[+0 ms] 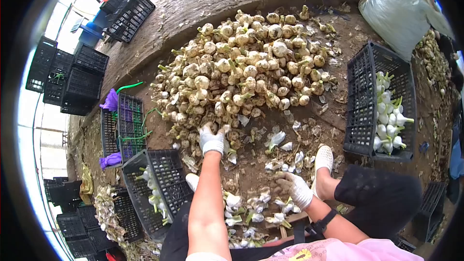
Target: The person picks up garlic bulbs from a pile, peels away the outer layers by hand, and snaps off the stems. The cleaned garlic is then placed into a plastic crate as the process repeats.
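A large heap of unpeeled garlic bulbs (241,67) lies on the dirt floor. My left hand (212,140), in a white glove, is at the heap's near edge with thumb and fingers spread around the bulbs there; no bulb shows clearly held. My right hand (295,188), in a soiled white glove, is low over the peelings (258,205) near my shoe, its fingers curled; whether something is in them is hidden. Clean white bulbs (389,121) with green stems lie in the black crate (358,101) at the right. Another black crate (169,174) at the left holds more clean bulbs.
A full white sack (396,14) stands at the upper right. Stacked black crates (72,77) are at the far left, beside a crate with purple wrapping (110,100) and green cord. Loose skins (290,157) litter the floor between my feet and the heap.
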Demonstrator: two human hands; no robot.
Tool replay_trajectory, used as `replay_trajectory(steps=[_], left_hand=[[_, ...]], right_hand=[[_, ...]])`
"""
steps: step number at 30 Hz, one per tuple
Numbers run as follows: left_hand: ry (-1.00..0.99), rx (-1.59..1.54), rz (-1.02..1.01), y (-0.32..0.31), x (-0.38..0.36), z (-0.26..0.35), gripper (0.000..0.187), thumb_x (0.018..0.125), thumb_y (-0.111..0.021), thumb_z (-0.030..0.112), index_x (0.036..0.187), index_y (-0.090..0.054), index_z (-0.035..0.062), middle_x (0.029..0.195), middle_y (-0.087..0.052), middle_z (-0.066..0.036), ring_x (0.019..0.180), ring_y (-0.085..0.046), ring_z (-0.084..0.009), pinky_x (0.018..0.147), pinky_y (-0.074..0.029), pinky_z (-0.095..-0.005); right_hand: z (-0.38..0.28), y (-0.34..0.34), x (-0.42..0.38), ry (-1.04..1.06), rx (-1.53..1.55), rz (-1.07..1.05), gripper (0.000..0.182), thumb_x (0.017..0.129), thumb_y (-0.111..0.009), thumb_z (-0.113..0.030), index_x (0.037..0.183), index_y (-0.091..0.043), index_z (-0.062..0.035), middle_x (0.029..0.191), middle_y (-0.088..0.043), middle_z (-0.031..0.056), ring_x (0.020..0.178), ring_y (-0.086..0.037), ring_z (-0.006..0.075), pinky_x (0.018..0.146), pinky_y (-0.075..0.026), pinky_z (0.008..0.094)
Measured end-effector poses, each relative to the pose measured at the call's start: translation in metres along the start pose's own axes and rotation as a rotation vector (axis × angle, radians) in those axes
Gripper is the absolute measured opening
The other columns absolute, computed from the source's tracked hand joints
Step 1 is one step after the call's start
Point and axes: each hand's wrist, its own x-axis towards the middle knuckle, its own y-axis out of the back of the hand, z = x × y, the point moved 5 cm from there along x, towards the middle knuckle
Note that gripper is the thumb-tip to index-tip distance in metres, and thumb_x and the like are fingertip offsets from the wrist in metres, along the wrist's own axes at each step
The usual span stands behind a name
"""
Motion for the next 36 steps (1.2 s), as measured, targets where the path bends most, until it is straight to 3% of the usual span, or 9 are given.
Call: replay_trajectory(steps=[8,12,17,18,21,25,30,33,36], left_hand=[[0.061,0.328,-0.252,-0.075,0.094,0.009,0.061,0.072,-0.068,0.024,0.125,-0.042,0.0072,0.118,-0.050,-0.020,0.108,-0.050,-0.0350,0.089,-0.044,-0.0398],[0.068,0.132,-0.188,-0.058,0.089,0.000,0.048,0.073,-0.066,0.022,0.115,-0.052,0.0054,0.107,-0.060,-0.018,0.100,-0.056,-0.0358,0.085,-0.045,-0.0393],[0.448,-0.825,-0.118,-0.044,-0.020,-0.052,0.040,0.072,-0.064,0.004,0.109,-0.049,0.0007,0.098,-0.059,-0.011,0.082,-0.059,-0.0186,0.073,-0.050,-0.0303],[0.433,-0.965,-0.160,-0.040,-0.055,-0.048,0.039,0.075,-0.060,-0.002,0.111,-0.046,0.0009,0.096,-0.058,-0.010,0.077,-0.058,-0.0176,0.070,-0.051,-0.0284],[0.400,-0.987,-0.213,-0.019,-0.155,-0.013,0.036,0.076,-0.057,0.001,0.110,-0.044,0.0010,0.096,-0.056,-0.009,0.078,-0.056,-0.0166,0.068,-0.050,-0.0275],[-0.024,-0.523,-0.116,0.002,-0.235,0.031,0.041,0.077,-0.056,0.001,0.116,-0.041,-0.0011,0.100,-0.052,-0.010,0.085,-0.052,-0.0155,0.076,-0.046,-0.0260],[-0.197,-0.741,-0.261,0.069,-0.251,0.075,0.065,0.066,-0.072,0.003,0.122,-0.039,-0.0035,0.112,-0.048,-0.015,0.095,-0.052,-0.0217,0.084,-0.045,-0.0308],[-0.454,-0.236,-0.115,0.101,-0.262,0.092,0.067,0.061,-0.077,0.007,0.118,-0.044,-0.0012,0.107,-0.048,-0.016,0.093,-0.053,-0.0255,0.082,-0.045,-0.0336],[-0.535,-0.170,0.043,0.113,-0.280,0.113,0.066,0.055,-0.079,0.009,0.113,-0.049,0.0012,0.104,-0.048,-0.017,0.093,-0.052,-0.0309,0.081,-0.045,-0.0374]], right_hand=[[0.007,0.018,0.028,-0.066,0.004,0.049,0.024,0.088,-0.053,-0.014,0.107,-0.052,0.0005,0.088,-0.061,0.0071,0.074,-0.058,0.0116,0.061,-0.046,0.0213],[0.006,0.013,0.027,-0.068,-0.030,0.045,0.024,0.087,-0.054,-0.014,0.106,-0.053,0.0002,0.087,-0.061,0.0061,0.075,-0.058,0.0115,0.063,-0.046,0.0219],[-0.012,0.005,0.016,0.172,-0.452,0.067,0.020,0.083,-0.059,-0.009,0.101,-0.057,-0.0018,0.082,-0.061,0.0048,0.072,-0.056,0.0091,0.061,-0.046,0.0233],[-0.009,-0.001,0.012,0.096,-0.295,0.048,0.025,0.080,-0.061,-0.011,0.103,-0.058,-0.0002,0.082,-0.062,0.0057,0.073,-0.055,0.0094,0.064,-0.046,0.0242],[-0.002,-0.005,0.011,0.326,-0.341,0.080,0.043,0.078,-0.065,-0.014,0.116,-0.053,0.0034,0.091,-0.063,0.0085,0.078,-0.057,0.0129,0.070,-0.047,0.0253],[-0.008,-0.018,-0.009,0.261,-0.225,0.066,0.031,0.079,-0.067,-0.013,0.104,-0.057,0.0021,0.087,-0.062,0.0044,0.074,-0.055,0.0081,0.067,-0.047,0.0234],[-0.023,-0.027,-0.029,0.317,-0.066,-0.143,0.022,0.084,-0.063,-0.019,0.097,-0.059,-0.0027,0.083,-0.062,0.0025,0.072,-0.057,0.0083,0.059,-0.048,0.0224],[-0.028,-0.039,-0.049,0.272,-0.009,-0.182,0.021,0.083,-0.065,-0.021,0.093,-0.059,-0.0040,0.080,-0.061,0.0016,0.071,-0.057,0.0077,0.060,-0.048,0.0229],[-0.020,-0.038,-0.046,0.357,-0.057,-0.215,0.022,0.081,-0.067,-0.022,0.091,-0.060,-0.0043,0.081,-0.061,0.0010,0.072,-0.056,0.0070,0.060,-0.047,0.0215]])
